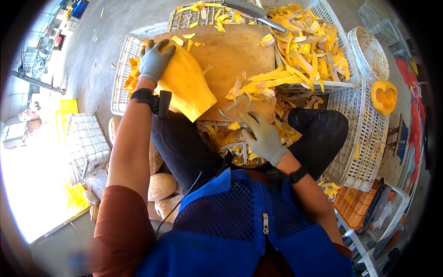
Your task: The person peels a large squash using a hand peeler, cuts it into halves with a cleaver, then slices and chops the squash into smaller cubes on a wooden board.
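My left hand [156, 59], in a grey glove, grips the upper end of a large peeled orange squash [187, 81]. The squash lies tilted across the left side of a wooden cutting board [228, 52], its cut lower end towards me. My right hand [261, 138], also gloved, is at the board's near edge, fingers around a metal peeler [236, 105]; blur and the fingers hide much of its handle. Yellow peel strips [258, 85] lie on the board just beyond that hand. A small orange piece [234, 126] is beside the fingertips.
A large knife [254, 13] rests beyond the board beside a white crate [349, 65] heaped with peelings. At left, another crate [119, 79] holds orange chunks. A bucket [372, 55] and a cut squash [383, 97] are at right. Whole squashes [162, 187] lie beside my left leg.
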The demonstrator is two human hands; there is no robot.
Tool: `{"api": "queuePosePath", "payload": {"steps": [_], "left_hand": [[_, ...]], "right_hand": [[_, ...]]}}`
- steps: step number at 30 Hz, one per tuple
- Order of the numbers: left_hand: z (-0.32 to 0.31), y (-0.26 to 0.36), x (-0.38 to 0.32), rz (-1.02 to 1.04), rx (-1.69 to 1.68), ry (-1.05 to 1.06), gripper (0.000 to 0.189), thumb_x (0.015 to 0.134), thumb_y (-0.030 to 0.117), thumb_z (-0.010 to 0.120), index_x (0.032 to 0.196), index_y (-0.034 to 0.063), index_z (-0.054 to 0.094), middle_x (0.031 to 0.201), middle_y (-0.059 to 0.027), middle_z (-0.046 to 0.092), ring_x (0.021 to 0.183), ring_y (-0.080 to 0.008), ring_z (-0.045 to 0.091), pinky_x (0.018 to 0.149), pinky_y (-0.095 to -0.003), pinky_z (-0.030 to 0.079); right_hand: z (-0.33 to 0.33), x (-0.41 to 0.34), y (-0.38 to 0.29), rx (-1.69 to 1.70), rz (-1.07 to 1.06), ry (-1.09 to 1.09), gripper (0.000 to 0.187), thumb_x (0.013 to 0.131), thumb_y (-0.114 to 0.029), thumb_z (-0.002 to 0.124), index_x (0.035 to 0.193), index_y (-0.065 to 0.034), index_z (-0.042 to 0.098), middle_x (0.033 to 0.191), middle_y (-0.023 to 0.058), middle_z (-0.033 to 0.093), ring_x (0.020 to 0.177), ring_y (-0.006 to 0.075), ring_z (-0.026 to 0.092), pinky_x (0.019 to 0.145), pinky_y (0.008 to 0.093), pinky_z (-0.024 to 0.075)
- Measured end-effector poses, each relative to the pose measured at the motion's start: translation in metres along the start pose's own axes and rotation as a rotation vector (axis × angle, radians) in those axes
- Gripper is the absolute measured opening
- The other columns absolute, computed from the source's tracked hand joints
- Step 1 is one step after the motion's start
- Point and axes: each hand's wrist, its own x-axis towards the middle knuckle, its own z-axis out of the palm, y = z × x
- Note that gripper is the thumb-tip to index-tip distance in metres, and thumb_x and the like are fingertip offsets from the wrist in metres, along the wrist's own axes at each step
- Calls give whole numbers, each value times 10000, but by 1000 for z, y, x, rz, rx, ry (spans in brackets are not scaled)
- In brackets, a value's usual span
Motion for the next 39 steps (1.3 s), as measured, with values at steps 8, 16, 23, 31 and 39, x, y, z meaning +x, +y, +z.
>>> {"api": "queuePosePath", "payload": {"steps": [8, 16, 23, 31, 39], "left_hand": [[3, -10, -17, 101, -106, 76, 638, 1110, 597, 822, 1667, 286, 821, 1930, -256, 513, 1783, -531, 421, 1490, -582, 332], [13, -14, -20, 119, -197, 93, 605, 1107, 553, 846, 1642, 269, 836, 1913, -254, 535, 1769, -530, 432, 1485, -585, 340], [17, -14, -19, 112, -236, 112, 577, 1105, 514, 868, 1620, 254, 849, 1898, -251, 553, 1756, -528, 442, 1481, -588, 347], [-3, 20, -44, 90, -47, 138, 554, 1083, 516, 880, 1580, 271, 862, 1880, -189, 586, 1735, -520, 474, 1446, -612, 395], [-15, 40, -58, 15, -118, 60, 595, 1059, 516, 887, 1603, 278, 849, 1890, -193, 573, 1759, -522, 444, 1451, -620, 378]], "right_hand": [[14, 50, 3, 475, 186, 263, 570, 1214, -184, 749, 1759, -61, 642, 1362, 119, 806, 1102, 278, 826, 972, 434, 668], [14, 57, 43, 1012, 470, -47, 568, 1267, -322, 708, 1793, -110, 663, 1188, 0, 762, 830, 72, 638, 745, 257, 544], [-92, 84, 168, 932, 433, 621, 469, 1256, -195, 692, 1705, -61, 718, 1113, 34, 771, 896, 106, 679, 766, 300, 594], [-32, 227, 122, -48, 113, 298, 590, 1094, -157, 795, 1676, -97, 714, 1581, 196, 765, 1327, 427, 790, 1163, 513, 635], [-15, 412, 144, -615, -63, 61, 549, 1138, -179, 693, 1684, -209, 748, 1586, 114, 775, 1428, 394, 758, 1195, 596, 599]]}}
